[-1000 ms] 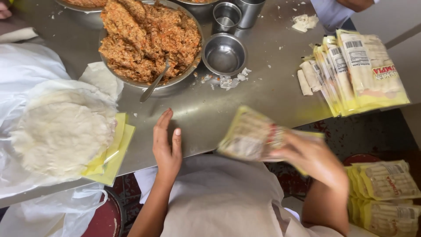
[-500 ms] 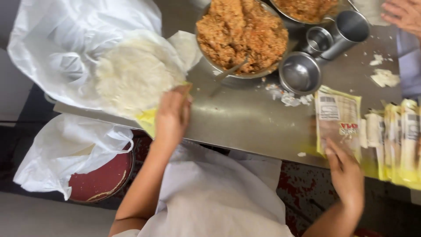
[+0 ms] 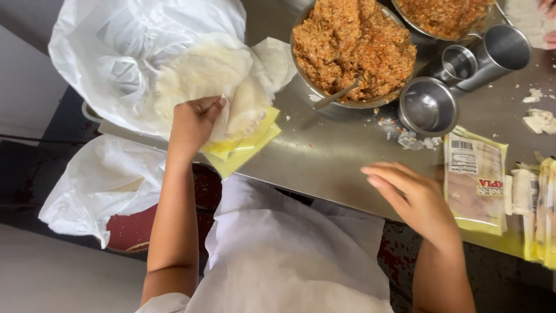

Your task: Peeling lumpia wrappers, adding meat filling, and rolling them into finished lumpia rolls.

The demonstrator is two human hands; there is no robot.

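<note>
The left hand [image 3: 194,119] pinches the edge of a thin white wrapper sheet [image 3: 214,81] on the stack, fingers closed on it. Beside it lies the filling bowl [image 3: 353,46]. The right hand [image 3: 414,197] hovers open, near a yellow-edged packet [image 3: 475,185].

My left hand [image 3: 194,122] reaches forward with its fingers [image 3: 215,104] curled in a pinch, while my right hand [image 3: 414,197] hovers palm-down, its fingers spread loosely and holding nothing.

Left hand [image 3: 194,124] grips flatbread stack [image 3: 214,81]; right hand [image 3: 414,197] hovers empty.
</note>
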